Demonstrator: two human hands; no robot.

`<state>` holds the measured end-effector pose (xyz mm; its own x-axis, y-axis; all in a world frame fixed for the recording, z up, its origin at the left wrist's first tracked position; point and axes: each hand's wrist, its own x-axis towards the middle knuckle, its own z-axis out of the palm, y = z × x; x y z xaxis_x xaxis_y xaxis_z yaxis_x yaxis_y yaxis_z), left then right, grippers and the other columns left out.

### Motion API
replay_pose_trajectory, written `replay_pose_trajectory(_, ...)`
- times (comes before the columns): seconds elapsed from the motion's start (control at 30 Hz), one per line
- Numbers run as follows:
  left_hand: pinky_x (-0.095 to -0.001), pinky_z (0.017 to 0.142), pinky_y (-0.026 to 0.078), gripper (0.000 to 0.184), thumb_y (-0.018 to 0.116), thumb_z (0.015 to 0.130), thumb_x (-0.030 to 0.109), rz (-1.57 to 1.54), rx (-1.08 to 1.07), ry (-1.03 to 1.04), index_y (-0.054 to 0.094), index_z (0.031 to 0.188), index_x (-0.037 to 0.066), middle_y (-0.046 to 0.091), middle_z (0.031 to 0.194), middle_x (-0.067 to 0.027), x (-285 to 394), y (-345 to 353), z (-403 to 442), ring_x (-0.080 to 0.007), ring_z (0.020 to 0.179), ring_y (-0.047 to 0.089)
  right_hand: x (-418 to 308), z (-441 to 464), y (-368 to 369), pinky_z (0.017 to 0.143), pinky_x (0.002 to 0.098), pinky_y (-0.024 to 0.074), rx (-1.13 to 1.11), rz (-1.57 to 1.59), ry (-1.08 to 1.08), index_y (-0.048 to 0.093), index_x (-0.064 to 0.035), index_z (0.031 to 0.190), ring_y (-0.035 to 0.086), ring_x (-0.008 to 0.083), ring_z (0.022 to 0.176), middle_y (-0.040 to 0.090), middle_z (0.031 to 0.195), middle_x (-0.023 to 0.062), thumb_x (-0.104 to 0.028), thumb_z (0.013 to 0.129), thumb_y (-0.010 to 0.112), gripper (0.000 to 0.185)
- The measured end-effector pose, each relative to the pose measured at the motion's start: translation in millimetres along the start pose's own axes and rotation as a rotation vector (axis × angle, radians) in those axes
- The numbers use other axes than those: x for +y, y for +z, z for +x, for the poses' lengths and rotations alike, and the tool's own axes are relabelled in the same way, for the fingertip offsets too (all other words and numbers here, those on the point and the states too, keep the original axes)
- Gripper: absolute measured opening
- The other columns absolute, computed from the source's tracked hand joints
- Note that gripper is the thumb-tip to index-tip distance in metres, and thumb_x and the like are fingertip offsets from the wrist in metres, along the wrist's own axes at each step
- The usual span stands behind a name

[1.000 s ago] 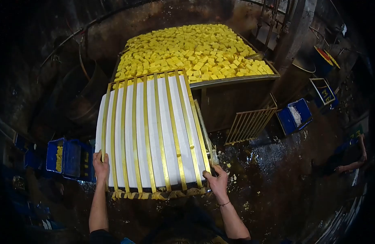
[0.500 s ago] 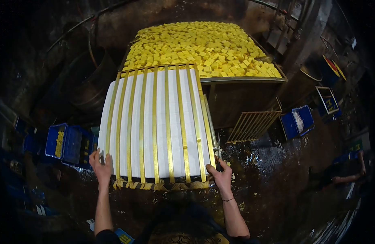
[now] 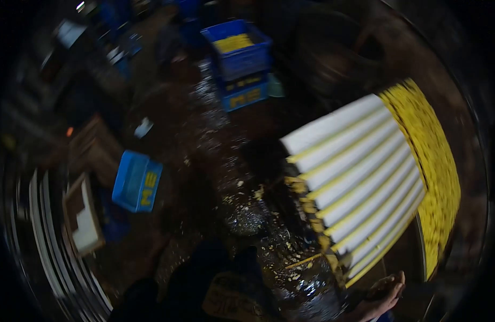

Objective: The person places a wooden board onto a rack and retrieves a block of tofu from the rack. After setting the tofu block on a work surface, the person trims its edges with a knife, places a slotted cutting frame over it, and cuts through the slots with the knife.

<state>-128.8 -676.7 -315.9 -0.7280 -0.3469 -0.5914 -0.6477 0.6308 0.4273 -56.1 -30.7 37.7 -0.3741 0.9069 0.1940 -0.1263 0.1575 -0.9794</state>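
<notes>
Slatted rack (image 3: 360, 185) over white slab (image 3: 333, 129) is lying at three o'clock, beside yellow cubes (image 3: 438, 182). Right hand (image 3: 386, 294), half past four, is nearing-corner side; blur is hiding its grip. Left hand isn't showing. Rack: probably stiff, heavy, slippery; outer slats are offering best hold.

A smooth white slab (image 3: 333, 123) is overlaid by a yellow slatted frame (image 3: 360, 169), both seen aslant just beside the fingers (image 3: 399, 280).

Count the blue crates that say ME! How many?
2 that I can read: a single crate on the picture's left, and the lowest crate in the stack near the top middle. Darkness may hide others.
</notes>
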Motion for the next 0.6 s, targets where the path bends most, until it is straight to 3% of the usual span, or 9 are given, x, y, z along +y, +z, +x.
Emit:
replay_pose_trajectory(0.03,-0.0455,0.081,0.049,0.042,0.072,0.081,0.022,-0.730,0.073,-0.037,0.059,0.115,0.000,0.063,0.096,-0.0186,-29.2,-3.4,-31.2,-0.0324,0.088,0.062,-6.3,-7.6,20.9,0.037,0.0174,0.0314,-0.112,0.078,0.038,0.049,-0.0027,0.128,0.046,0.0054,0.056,0.056,0.084,0.0034,-0.031,0.098,0.050,0.041)
replay_pose_trajectory(0.13,-0.0382,0.079,0.051,0.033,0.069,0.084,0.025,-0.232,0.198,-0.356,0.064,0.106,0.000,0.065,0.096,-0.0170,-127.6,-1.0,-23.4,-0.0262,0.093,0.063,-12.2,-59.9,104.8,0.044,0.0178,0.0321,-0.343,-0.110,0.018,0.056,-0.0046,0.116,0.046,0.0051,0.057,0.056,0.084,0.0010,-0.029,0.096,0.051,0.032)
replay_pose_trajectory(0.23,-0.0355,0.082,0.051,0.033,0.070,0.083,0.023,-0.679,0.108,-0.479,0.065,0.106,0.000,0.066,0.099,-0.0170,-128.1,-19.3,-54.9,-0.0252,0.098,0.063,-13.2,-142.1,194.6,0.053,0.0165,0.0351,-0.756,-0.254,0.313,0.061,-0.0063,0.109,0.047,0.0047,0.064,0.058,0.081,-0.0008,-0.021,0.097,0.053,0.020)
replay_pose_trajectory(0.43,-0.0346,0.076,0.050,0.038,0.072,0.082,0.023,-0.575,0.237,-0.242,0.062,0.111,0.001,0.065,0.098,-0.0131,-176.1,-52.2,-59.9,-0.0208,0.087,0.061,204.4,-219.2,215.3,0.052,0.0266,0.0355,-1.314,-0.704,-0.071,0.061,0.0000,0.087,0.044,0.0084,0.059,0.055,0.066,0.0013,-0.032,0.091,0.062,0.032)
replay_pose_trajectory(0.47,-0.0346,0.076,0.050,0.038,0.072,0.082,0.023,-0.597,0.246,-0.255,0.062,0.111,0.001,0.065,0.098,-0.0131,-195.0,-51.9,-55.1,-0.0208,0.087,0.061,221.1,-237.7,208.2,0.053,0.0304,0.0402,-1.361,-0.717,-0.037,0.065,-0.0027,0.093,0.049,0.0103,0.059,0.059,0.068,0.0047,-0.037,0.090,0.061,0.035)
replay_pose_trajectory(0.5,-0.0346,0.075,0.050,0.037,0.071,0.082,0.022,-0.835,0.273,-0.368,0.062,0.110,0.000,0.064,0.097,-0.0124,-225.9,-44.6,-47.3,-0.0201,0.085,0.061,187.9,-270.1,216.3,0.055,0.0339,0.0403,-1.313,-0.894,0.327,0.063,-0.0009,0.095,0.049,0.0163,0.061,0.056,0.068,0.0045,-0.033,0.090,0.061,0.033)
replay_pose_trajectory(0.53,-0.0346,0.073,0.049,0.036,0.071,0.083,0.022,-1.074,0.302,-0.483,0.062,0.109,0.000,0.063,0.096,-0.0118,-253.9,-45.5,-44.7,-0.0194,0.083,0.060,263.9,-263.4,179.5,0.052,0.0302,0.0396,-1.392,-0.721,0.276,0.062,-0.0030,0.085,0.047,0.0098,0.057,0.057,0.066,0.0042,-0.036,0.091,0.060,0.034)
replay_pose_trajectory(0.57,-0.0346,0.073,0.049,0.036,0.071,0.083,0.022,-1.095,0.326,-0.505,0.062,0.109,0.000,0.063,0.096,-0.0118,-274.3,-57.2,-48.0,-0.0194,0.083,0.060,384.3,-222.0,107.0,0.058,0.0382,0.0427,-1.616,-0.599,0.061,0.062,-0.0022,0.098,0.055,0.0197,0.069,0.061,0.079,0.0090,-0.034,0.092,0.058,0.033)
replay_pose_trajectory(0.6,-0.0345,0.073,0.049,0.034,0.070,0.083,0.023,-1.065,0.346,-0.598,0.062,0.106,0.000,0.063,0.094,-0.0118,-293.2,-66.4,-48.2,-0.0197,0.083,0.060,435.8,-218.4,79.7,0.059,0.0397,0.0432,-1.901,-1.294,-0.439,0.061,-0.0024,0.090,0.054,0.0223,0.069,0.059,0.076,0.0097,-0.035,0.090,0.059,0.033)
